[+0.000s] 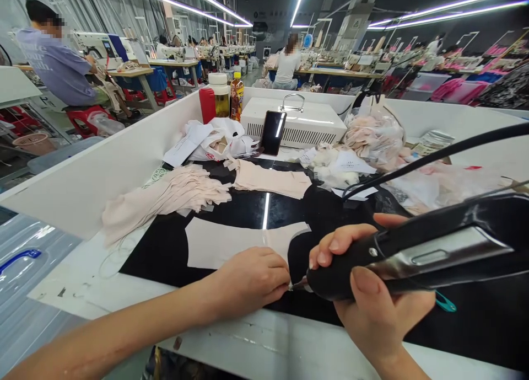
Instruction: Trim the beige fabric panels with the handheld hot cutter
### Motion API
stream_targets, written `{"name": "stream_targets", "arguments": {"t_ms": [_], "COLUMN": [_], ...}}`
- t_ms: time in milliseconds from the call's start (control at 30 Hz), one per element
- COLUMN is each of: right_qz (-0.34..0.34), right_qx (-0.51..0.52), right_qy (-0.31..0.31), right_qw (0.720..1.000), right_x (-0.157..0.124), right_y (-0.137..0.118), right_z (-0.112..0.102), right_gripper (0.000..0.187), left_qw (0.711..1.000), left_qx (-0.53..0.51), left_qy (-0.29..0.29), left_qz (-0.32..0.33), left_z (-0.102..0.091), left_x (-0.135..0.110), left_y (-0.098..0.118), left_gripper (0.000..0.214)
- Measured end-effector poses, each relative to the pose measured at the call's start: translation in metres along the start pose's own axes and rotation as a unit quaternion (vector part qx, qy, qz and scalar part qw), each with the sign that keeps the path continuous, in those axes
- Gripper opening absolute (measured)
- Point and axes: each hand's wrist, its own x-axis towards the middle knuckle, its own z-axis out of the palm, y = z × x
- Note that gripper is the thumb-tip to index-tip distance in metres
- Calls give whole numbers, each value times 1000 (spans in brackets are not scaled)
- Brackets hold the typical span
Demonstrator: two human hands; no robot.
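My right hand (372, 297) is closed around a black and silver hand tool (421, 247) with a black cable (433, 154) running up to the right; its tip touches the near edge of a pale pink fabric piece (219, 245). This piece lies flat on a black glossy mat (165, 247). My left hand (252, 278) has its fingers curled down, pinching the fabric's near edge right beside the tool's tip. A teal clip (446, 301) shows under the tool.
A pile of pink fabric pieces (165, 195) lies at the left, another stack (270, 178) behind. A white machine box (300, 123), a phone (273, 132), bottles (227, 96) and bagged fabric (372, 137) stand at the back. White walls (103, 170) surround the table. Other people sit at distant tables.
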Motion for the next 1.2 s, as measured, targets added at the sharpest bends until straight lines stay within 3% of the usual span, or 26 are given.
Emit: {"name": "stream_targets", "arguments": {"t_ms": [233,467,633,933,1033,1200], "right_qz": [6,19,3,10,13,20], "right_qx": [-27,-25,-38,-19,-13,-1], "right_qy": [-6,-19,-15,-21,-22,-9], "right_qw": [1000,999,999,1000,1000,1000], "right_x": [0,-2,-1,-1,-1,-1], "right_y": [-5,-6,-7,-7,-7,-5], "right_z": [3,-1,2,0,1,2], "right_gripper": [46,47,42,44,44,43], "left_qw": [999,997,995,997,998,999], "left_qx": [-7,4,16,64,66,37], "left_qy": [-15,-23,-26,29,7,-25], "left_qz": [-27,-68,-91,-14,14,1], "left_z": [-6,-4,-1,3,6,6], "left_x": [4,9,12,6,5,8], "left_y": [1,1,1,0,-2,-5], "left_gripper": [29,11,12,5,9,9]}}
